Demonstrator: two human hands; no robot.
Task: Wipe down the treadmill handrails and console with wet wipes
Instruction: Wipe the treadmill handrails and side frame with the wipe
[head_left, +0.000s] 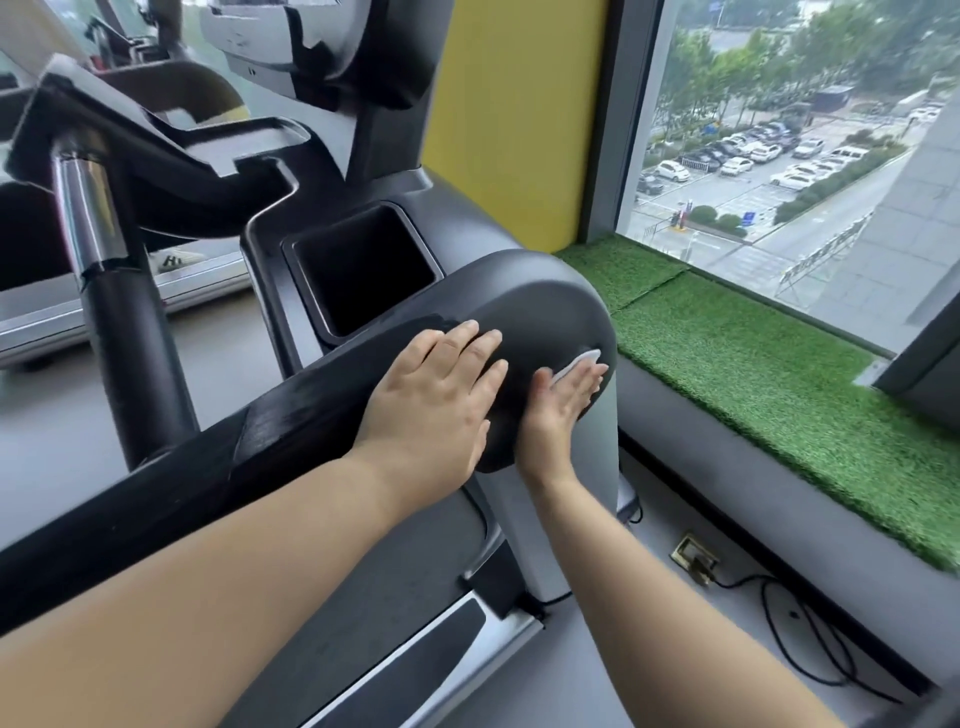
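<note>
The left grip lies flat, fingers straight and close together, on the dark rounded end cover where the black handrail meets it. Just to its right, the right grip presses straight fingers against the cover's side. The white wet wipe is trapped beneath them and peeks out past the fingertips. Ahead of the left grip sits a square pocket; a green turf sill runs to the right of the right grip.
</note>
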